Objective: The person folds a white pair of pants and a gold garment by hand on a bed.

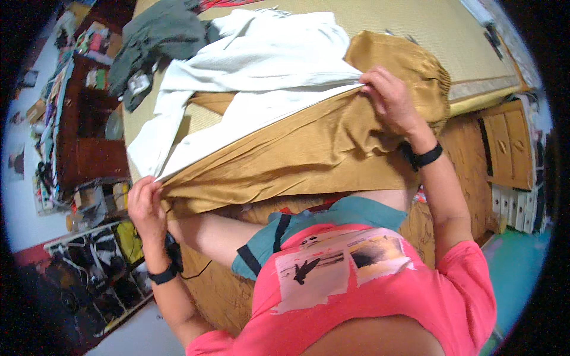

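A shiny golden-brown garment (279, 148) is stretched over my lap and the near edge of the bed. Gathers run along its right end. My left hand (147, 204) is closed in a pinch on the left end of its long upper edge. My right hand (390, 98) pinches the same edge farther up on the right, so the edge runs taut and slanting between them. Directly behind lies a rumpled white garment (267, 53), meeting the brown cloth along that edge. Whether my fingers also hold some white cloth, I cannot tell.
The bed (404, 18) has a woven mat. A dark grey-green garment (157, 44) is heaped at its far left. A dark wooden cabinet (89, 157) stands left, with a cluttered rack (98, 267) nearer me. Wooden drawers (507, 142) stand at the right.
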`<state>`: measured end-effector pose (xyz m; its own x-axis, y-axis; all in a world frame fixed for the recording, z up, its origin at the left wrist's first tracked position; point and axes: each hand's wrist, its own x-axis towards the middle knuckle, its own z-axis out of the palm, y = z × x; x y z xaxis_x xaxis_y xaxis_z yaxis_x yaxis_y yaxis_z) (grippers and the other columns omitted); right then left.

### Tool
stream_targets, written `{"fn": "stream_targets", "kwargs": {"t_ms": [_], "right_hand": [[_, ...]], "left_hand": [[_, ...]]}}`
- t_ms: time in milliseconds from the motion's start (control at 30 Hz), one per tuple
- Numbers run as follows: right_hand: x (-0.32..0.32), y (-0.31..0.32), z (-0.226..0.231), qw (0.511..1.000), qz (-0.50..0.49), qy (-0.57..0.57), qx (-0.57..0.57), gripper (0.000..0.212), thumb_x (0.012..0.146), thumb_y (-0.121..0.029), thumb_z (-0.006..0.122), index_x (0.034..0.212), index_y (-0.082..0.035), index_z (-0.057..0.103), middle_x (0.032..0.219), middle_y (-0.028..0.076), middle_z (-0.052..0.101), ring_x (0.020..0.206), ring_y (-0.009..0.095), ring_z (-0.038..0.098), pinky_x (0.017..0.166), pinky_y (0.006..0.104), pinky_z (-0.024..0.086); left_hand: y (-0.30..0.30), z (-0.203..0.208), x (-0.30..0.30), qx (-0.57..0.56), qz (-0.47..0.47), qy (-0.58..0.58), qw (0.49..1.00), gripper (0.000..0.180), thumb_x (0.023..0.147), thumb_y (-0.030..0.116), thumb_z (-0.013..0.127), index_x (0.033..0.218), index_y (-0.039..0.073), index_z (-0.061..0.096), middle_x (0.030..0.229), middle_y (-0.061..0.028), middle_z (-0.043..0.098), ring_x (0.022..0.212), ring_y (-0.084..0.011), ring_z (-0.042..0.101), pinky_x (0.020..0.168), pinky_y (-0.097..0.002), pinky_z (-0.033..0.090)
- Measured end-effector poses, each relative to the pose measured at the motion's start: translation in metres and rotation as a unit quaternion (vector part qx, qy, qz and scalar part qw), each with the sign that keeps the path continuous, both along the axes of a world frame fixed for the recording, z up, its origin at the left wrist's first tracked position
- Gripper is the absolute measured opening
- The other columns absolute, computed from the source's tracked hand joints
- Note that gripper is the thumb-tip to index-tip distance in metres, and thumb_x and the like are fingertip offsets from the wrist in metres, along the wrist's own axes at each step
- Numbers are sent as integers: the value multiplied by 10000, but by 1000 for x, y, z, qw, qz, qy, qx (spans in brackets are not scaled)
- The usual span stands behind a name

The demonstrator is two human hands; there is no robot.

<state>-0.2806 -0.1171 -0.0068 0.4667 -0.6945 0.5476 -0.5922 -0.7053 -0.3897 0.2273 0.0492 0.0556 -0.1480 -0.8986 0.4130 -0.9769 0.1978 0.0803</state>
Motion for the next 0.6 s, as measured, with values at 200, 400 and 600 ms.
{"fn": "stream_targets", "kwargs": {"t_ms": [200,400,600], "right_hand": [[0,-5,-1,999,25,18,13,123,899,-35,638,988,-35,553,925,138,573,827,366,613,674,430,505],[0,-4,-2,998,29,18,51,125,899,-27,623,995,-40,544,926,145,567,825,369,605,694,434,507],[-1,-7,-7,996,63,12,67,138,895,-26,619,1006,-44,538,907,150,541,833,368,594,706,430,503]], "left_hand": [[-5,-10,6,45,13,46,998,67,887,-28,615,948,-2,620,1022,-158,667,982,-349,634,865,-399,502],[-11,-14,9,44,17,54,997,60,893,-39,611,949,-18,619,1014,-164,671,960,-345,642,854,-387,509],[-6,-17,11,52,20,75,996,48,895,-28,615,939,-19,628,1006,-166,672,948,-345,646,850,-386,511]]}}
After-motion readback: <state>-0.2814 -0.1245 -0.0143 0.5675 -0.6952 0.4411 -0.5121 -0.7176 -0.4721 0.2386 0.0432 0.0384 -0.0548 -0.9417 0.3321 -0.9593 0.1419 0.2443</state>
